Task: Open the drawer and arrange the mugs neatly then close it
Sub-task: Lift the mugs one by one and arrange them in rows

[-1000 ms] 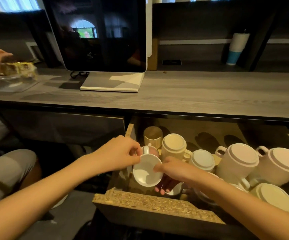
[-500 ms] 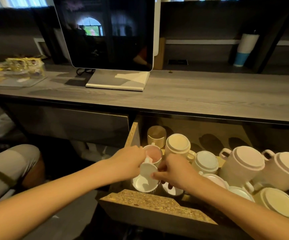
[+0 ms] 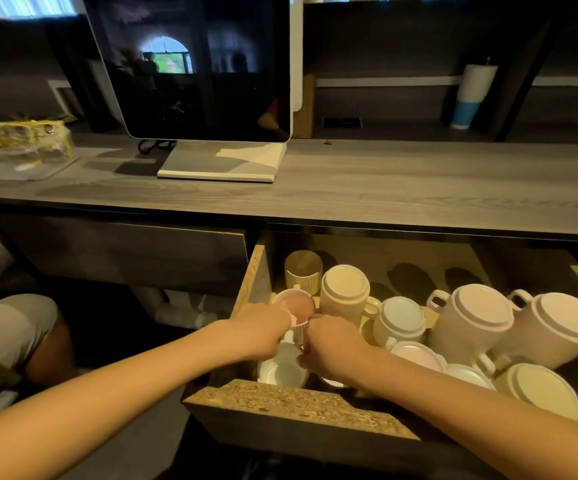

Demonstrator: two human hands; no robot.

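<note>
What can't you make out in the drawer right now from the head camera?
- Head view: the left hand and right hand hide their own fingertips, so the grip on the white mug is unclear.
- The right arm covers the mugs below it.
- The drawer runs past the right edge.

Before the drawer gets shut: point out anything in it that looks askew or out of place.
The two big mugs at the right lean tilted against smaller mugs instead of standing flat. The tan cup at the back and the pink-lined cup sit mouth up, while most others sit mouth down. No breakage shows.
</note>
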